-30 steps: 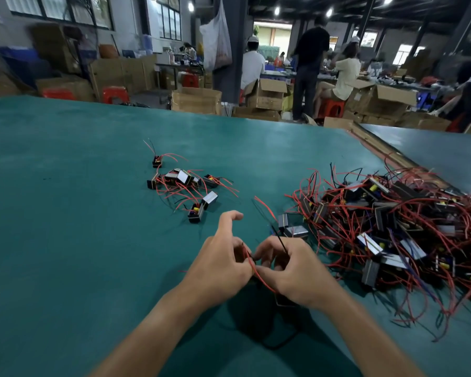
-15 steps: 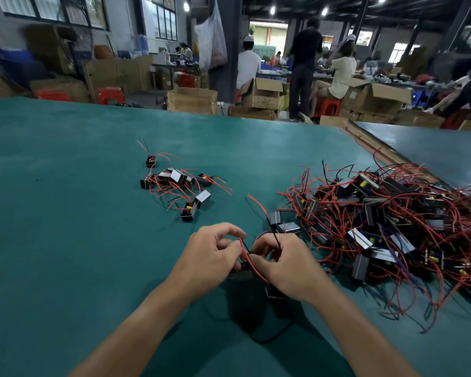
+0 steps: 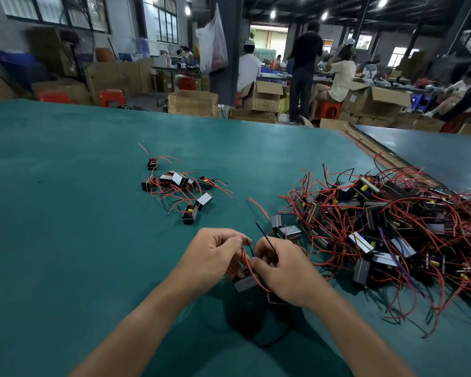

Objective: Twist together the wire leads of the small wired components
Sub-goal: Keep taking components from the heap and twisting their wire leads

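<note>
My left hand (image 3: 211, 257) and my right hand (image 3: 282, 270) meet over the green table (image 3: 65, 240), fingers curled round the red and black leads (image 3: 249, 263) of small boxy components. One grey component (image 3: 245, 282) hangs between the hands, and another dark one (image 3: 275, 298) shows under my right palm. A black lead (image 3: 265, 239) sticks up past my right fingers. The fingertips hide where the leads join.
A big tangle of wired components (image 3: 392, 227) lies to the right. A smaller group of components (image 3: 178, 190) lies ahead on the left, and two loose grey ones (image 3: 284, 227) sit just beyond my hands. People and cardboard boxes (image 3: 193, 103) stand past the table's far edge.
My left index finger, raised a second ago, has curled down onto the leads. Both hands stay together at the same spot, working the wires.
</note>
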